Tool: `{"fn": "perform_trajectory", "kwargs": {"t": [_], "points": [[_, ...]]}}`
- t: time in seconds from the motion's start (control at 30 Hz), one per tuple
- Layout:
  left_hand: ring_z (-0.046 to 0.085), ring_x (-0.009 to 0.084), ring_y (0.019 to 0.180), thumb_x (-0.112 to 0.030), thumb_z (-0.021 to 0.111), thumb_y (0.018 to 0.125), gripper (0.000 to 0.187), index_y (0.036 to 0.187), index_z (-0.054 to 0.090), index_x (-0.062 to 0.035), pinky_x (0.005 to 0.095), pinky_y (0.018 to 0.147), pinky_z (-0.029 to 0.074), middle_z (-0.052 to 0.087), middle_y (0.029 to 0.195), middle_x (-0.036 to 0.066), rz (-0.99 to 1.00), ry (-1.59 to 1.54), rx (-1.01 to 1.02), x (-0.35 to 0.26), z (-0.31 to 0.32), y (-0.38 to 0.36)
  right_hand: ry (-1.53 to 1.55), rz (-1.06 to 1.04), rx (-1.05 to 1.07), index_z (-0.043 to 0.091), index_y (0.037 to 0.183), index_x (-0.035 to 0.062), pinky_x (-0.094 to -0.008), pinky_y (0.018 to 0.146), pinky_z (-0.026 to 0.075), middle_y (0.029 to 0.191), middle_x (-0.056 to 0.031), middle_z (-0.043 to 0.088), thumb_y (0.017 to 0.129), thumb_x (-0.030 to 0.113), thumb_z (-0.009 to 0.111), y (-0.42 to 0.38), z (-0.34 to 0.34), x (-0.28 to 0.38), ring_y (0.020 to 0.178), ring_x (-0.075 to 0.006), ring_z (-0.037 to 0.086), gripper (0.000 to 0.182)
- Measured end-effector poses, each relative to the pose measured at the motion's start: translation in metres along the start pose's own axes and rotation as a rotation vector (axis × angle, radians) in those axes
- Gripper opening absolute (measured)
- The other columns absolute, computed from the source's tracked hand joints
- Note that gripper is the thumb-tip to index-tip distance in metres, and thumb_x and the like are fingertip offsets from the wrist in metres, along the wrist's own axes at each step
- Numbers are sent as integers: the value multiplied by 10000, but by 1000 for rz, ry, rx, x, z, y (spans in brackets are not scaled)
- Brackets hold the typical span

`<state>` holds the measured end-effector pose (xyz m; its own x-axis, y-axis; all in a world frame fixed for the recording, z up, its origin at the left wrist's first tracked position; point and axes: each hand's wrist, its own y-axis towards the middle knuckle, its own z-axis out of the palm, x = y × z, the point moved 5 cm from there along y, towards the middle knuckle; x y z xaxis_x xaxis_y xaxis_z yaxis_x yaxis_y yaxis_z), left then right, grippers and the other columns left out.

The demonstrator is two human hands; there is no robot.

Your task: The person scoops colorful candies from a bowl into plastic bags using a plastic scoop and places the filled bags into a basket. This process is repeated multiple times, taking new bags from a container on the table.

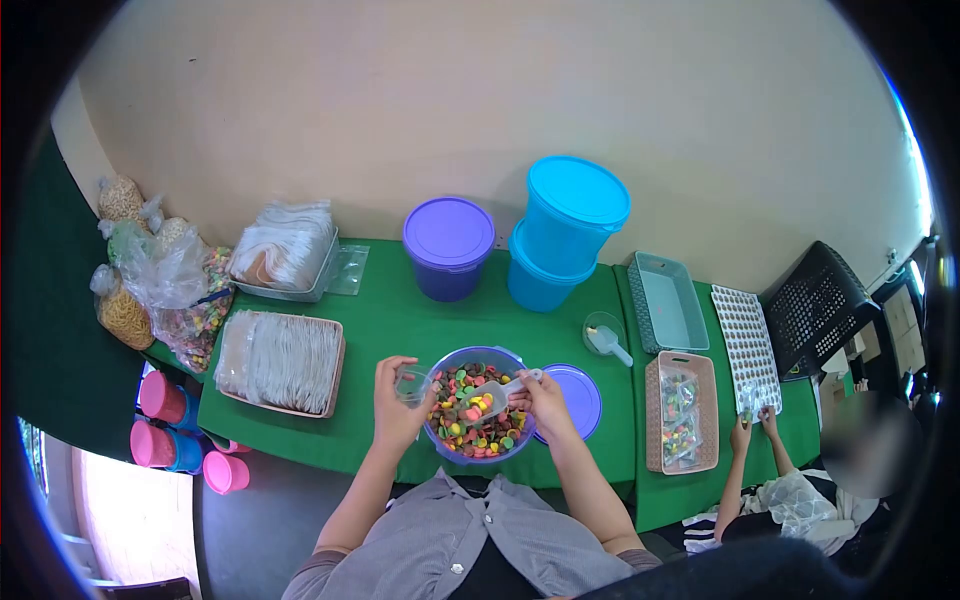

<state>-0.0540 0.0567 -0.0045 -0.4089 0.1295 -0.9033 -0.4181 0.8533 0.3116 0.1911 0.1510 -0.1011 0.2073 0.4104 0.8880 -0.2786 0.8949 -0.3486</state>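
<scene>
Left hand point(392, 418): thumb and fingers curled round a clear cup point(412, 386), held at the tub's left rim, presumably to keep the scoop's path short; right hand point(546, 402): pinches the handle of a clear scoop point(488, 397), its bowl low over the coloured pieces point(465, 428); purple tub point(480, 460): close before the person, within reach of both hands; purple lid point(575, 402): flat on the green cloth point(385, 300), just right of the tub, likely set aside for open access.
</scene>
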Motion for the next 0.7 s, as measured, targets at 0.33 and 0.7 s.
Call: {"fn": "perform_trajectory", "kwargs": {"t": [0.33,0.7], "points": [[579,265,970,-110,776,705,497,1134,529,-60,365,837,477,531,1091,114,59,130,241,-7,22,-8,325,-181,-62,548,1045,21,-259,645,568,840,-87,646,979,242,562,-24,-3,55,702,-142,655,231],[542,351,1062,-86,777,633,617,1186,503,-78,442,917,432,544,1097,141,206,217,406,-43,48,-16,-45,-429,35,534,1021,11,-277,606,570,804,-91,644,969,144,564,-59,30,93,666,-153,656,145]]}}
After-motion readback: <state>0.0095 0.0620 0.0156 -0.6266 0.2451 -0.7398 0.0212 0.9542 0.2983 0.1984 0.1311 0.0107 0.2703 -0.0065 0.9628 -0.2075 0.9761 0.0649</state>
